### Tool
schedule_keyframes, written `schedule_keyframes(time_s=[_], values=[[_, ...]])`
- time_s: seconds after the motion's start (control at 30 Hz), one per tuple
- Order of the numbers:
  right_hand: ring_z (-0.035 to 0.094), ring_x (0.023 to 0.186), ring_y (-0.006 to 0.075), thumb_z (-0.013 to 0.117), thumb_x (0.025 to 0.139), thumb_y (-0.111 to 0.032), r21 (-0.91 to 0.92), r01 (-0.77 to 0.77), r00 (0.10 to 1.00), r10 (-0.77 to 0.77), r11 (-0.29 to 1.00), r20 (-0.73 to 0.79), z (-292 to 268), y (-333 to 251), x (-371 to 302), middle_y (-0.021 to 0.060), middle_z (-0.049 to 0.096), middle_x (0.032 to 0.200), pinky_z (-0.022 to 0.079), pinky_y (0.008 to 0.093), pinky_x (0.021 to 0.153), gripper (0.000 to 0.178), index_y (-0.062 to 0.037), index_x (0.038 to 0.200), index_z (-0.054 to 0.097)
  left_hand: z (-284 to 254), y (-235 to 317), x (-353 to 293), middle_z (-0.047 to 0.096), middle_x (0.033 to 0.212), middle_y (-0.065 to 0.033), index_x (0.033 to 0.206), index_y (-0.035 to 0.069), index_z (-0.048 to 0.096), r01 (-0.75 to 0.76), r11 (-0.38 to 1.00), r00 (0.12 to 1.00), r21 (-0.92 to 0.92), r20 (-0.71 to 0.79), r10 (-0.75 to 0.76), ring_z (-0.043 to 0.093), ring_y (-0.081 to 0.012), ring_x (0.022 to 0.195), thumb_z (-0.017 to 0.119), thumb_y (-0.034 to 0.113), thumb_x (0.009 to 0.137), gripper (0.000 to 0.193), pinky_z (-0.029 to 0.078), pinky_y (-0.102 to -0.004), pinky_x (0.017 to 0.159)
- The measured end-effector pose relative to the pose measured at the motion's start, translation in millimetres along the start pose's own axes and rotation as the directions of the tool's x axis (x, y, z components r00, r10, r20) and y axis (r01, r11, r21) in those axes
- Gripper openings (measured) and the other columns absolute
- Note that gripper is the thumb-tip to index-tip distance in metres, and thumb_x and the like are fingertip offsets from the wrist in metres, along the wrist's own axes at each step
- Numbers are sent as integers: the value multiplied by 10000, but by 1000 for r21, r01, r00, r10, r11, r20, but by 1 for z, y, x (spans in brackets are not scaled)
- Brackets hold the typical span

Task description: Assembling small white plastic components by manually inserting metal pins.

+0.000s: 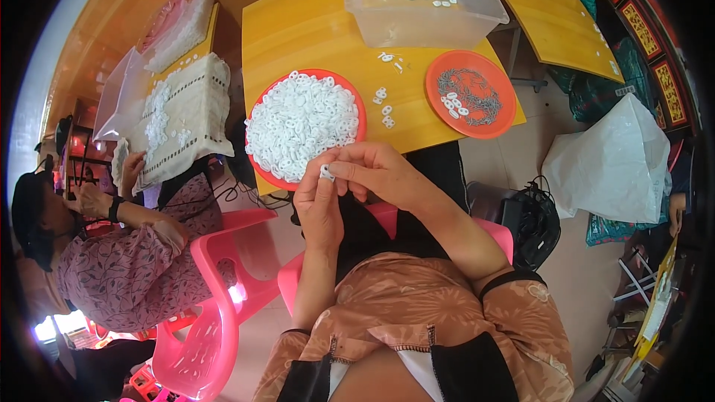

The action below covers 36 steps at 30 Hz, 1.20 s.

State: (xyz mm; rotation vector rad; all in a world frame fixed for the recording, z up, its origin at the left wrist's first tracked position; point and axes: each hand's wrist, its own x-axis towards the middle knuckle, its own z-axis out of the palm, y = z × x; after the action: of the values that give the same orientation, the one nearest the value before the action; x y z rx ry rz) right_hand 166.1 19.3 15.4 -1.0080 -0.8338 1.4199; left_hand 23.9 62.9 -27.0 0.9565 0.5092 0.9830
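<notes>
A small white plastic piece with dark holes [326, 172] is pinched between the fingertips of my left hand [319, 197]. My right hand [380, 173] is closed too, its thumb and forefinger pressed against the same piece. Both hands are over the near edge of a round red tray [363, 123], heaped with white plastic pieces [305, 123] of the same kind. To the right, an orange-red plate [439, 67] carries thin grey metal pins [484, 97] and several white pieces [454, 104]. Between tray and plate, a few more white pieces [387, 117] lie on the yellow table [298, 30].
A clear plastic bin [417, 26] with white pieces stands at the table's far edge. On the left, a person [134, 253] sits at a cloth-covered table [197, 104]. Pink chairs [223, 313] stand near me. A white sack [607, 160] rests on the floor at right.
</notes>
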Motion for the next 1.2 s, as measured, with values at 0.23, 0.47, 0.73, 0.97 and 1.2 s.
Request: schedule_keyframes(time_s=[0.23,0.47,0.73,0.97,1.2], values=[[562,526,163,571,931,-201,-312,152,988,-152,938,24,1,2,-7,83,606,691,411,264,468,200,-9,878,561,-7,5,0,571,1239,-128,1188,1,592,58,995,998,-83,40,-55,559,-168,994,624,277,917,388,451,-282,807],[627,633,321,559,897,-170,-817,443,771,-622,370,137,13,16,-6,152,604,696,491,383,526,158,-29,907,488,3,0,-4,535,1300,-144,1232,-36,536,82,968,996,-237,-11,-87,504,-239,1204,581,281,938,435,390,-368,1037],[628,573,297,585,829,-189,-893,388,734,-662,228,150,14,26,-5,149,591,648,496,375,490,224,8,892,501,12,-6,-10,499,1332,-152,1281,-13,481,63,971,998,-232,4,-64,465,-255,1246,487,301,982,433,343,-383,1086],[618,548,290,578,818,-213,-924,308,744,-663,227,85,17,42,-8,147,582,636,483,365,468,274,23,943,516,23,-5,-20,539,1285,-140,1262,-42,503,94,964,987,-248,-105,-123,502,-215,1204,472,275,989,419,375,-332,1045],[621,558,298,579,827,-212,-906,311,751,-658,286,50,22,47,-10,142,589,651,486,378,483,270,13,964,518,30,-5,-25,573,1237,-125,1251,-34,520,86,946,978,-311,-156,-140,543,-186,1138,422,228,1012,368,406,-311,1011]])
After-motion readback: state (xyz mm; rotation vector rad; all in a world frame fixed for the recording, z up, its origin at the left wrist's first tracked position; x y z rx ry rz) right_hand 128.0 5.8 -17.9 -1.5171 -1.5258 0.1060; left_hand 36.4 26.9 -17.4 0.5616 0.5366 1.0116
